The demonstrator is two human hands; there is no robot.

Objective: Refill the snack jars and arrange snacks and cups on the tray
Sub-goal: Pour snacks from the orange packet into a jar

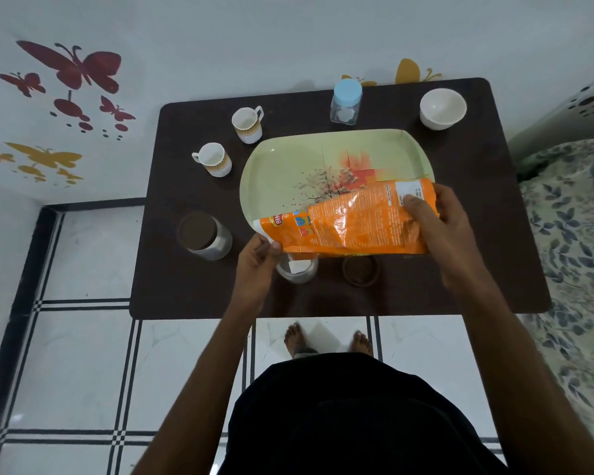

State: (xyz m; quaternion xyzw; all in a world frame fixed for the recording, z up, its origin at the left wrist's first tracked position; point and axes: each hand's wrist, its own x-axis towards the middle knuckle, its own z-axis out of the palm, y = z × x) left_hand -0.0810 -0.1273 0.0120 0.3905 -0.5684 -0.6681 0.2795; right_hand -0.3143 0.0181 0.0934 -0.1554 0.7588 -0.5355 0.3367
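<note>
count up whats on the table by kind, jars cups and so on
jars: 3 (blue-lidded jar, brown-lidded jar, open jar)
cups: 2 (far cup, near cup)
bowl: 1
tray: 1
loose brown lid: 1
orange snack packet, held in both hands: 1
total: 9

The orange snack packet (350, 221) shows red letters "BIK" on a yellow badge at its left end; the rest is cut off. Its other print is too small to read.
</note>
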